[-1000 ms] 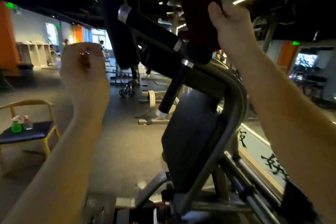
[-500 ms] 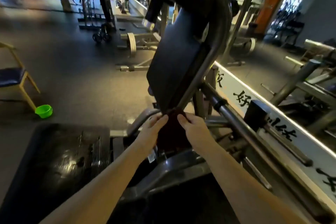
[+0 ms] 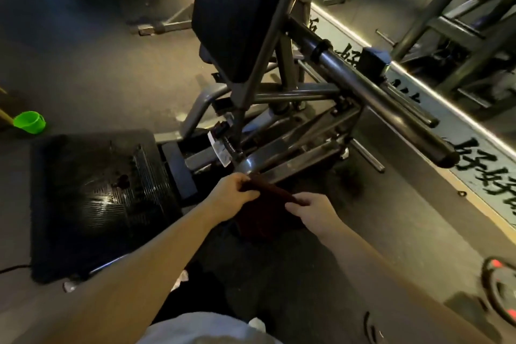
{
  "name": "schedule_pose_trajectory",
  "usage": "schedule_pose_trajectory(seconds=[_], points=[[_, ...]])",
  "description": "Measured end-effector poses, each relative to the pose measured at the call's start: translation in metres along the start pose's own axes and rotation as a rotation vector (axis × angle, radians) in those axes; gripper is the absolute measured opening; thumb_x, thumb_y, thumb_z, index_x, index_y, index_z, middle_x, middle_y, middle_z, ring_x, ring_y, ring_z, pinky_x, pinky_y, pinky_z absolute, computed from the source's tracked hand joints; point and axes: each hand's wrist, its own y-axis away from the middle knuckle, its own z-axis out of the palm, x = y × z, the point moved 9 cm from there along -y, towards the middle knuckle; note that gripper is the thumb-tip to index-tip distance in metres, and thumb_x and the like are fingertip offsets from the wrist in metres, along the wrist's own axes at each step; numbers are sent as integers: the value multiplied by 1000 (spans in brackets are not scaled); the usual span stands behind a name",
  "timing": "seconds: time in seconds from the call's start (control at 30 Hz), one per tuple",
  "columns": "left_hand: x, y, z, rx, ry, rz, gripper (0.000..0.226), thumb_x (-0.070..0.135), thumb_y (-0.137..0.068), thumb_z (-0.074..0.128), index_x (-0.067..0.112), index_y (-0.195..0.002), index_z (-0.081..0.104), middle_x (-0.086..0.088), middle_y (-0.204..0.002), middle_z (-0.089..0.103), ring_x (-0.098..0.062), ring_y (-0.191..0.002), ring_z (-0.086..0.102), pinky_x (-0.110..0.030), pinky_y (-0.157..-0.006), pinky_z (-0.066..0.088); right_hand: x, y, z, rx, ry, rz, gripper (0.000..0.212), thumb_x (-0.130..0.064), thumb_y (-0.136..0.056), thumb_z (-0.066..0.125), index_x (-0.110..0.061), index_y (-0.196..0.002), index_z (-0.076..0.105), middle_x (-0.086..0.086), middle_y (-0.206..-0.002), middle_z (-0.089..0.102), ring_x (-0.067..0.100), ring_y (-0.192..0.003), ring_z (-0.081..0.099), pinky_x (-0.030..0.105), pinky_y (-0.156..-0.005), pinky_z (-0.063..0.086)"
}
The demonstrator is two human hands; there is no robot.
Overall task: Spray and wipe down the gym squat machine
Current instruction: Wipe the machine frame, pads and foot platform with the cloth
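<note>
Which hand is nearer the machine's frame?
The left hand: it pinches the cloth right beside the frame, while the right hand holds the cloth's other end, farther back.

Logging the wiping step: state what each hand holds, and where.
The dark cloth, pinched along its top edge: left hand at one end, right hand at the other.

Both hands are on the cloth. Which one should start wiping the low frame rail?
Probably the left: the left hand pinches the cloth right beside the rail; the right hand grips it nearer the body.
</note>
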Motion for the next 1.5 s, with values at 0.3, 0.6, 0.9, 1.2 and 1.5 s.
schedule_pose_trajectory(seconds=[0.3, 0.6, 0.9, 1.2, 1.5], points=[[-53, -9, -75, -212, -64, 59, 27, 19, -93, 74, 34, -111, 62, 9, -110, 70, -7, -102, 68, -36, -96, 58, -14, -12, 118, 127, 6, 219, 31, -17, -97, 66, -22, -128, 69, -2, -108, 69, 16, -102, 67, 41, -97, 57], [-79, -11, -151, -527, -326, 200, 38, 22, -96, 67, 39, -129, 62, 12, -124, 59, -7, -112, 59, -35, -103, 51, -54, 3, 276, -61, -825, 575, 39, -42, -103, 56, -13, -128, 65, 22, -126, 68, 43, -119, 64, 55, -97, 55], [-65, 36, -160, -689, -252, 215, 26, 40, -99, 64, 46, -124, 64, 14, -124, 61, -8, -114, 61, -36, -103, 50, -68, 37, 299, 225, -1336, 313, 42, -30, -110, 39, -12, -141, 59, 18, -133, 68, 38, -125, 63, 49, -106, 49], [-19, 88, -197, -334, -187, 384, 15, 29, -99, 66, 31, -114, 66, 8, -105, 69, -8, -95, 66, -31, -90, 57, -109, 103, 260, 386, -1221, 50, 38, -3, -105, 42, -9, -139, 58, 23, -128, 68, 42, -118, 66, 55, -102, 52], [122, 147, -245, -361, -37, 709, 20, 15, -95, 70, 33, -102, 76, 6, -97, 78, -11, -98, 73, -36, -95, 57, -242, 152, 186, 491, -1216, -196, 33, -5, -102, 53, -15, -132, 63, 19, -124, 69, 39, -117, 65, 56, -95, 55]])
